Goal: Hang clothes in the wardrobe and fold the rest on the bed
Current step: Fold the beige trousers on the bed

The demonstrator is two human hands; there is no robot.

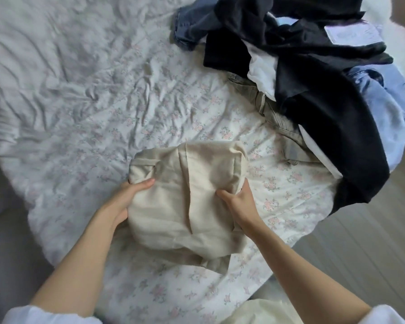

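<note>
1. A bedroom in a home: a bed (84, 94) fills most of the frame, covered in a rumpled white sheet printed with small pink flowers.
2. An unsorted heap of everyday clothes (313, 73) lies on it at upper right: black garments, dark and pale blue denim, olive trousers, white cloth.
3. Pale wood-plank flooring (372, 230) shows at lower right.

1. No text, brand or number can be read anywhere in the head view.
2. A pale tag (343, 33) lies on the dark garment (313, 54) in the clothes pile at the top right; its print is too blurred to read.
</note>
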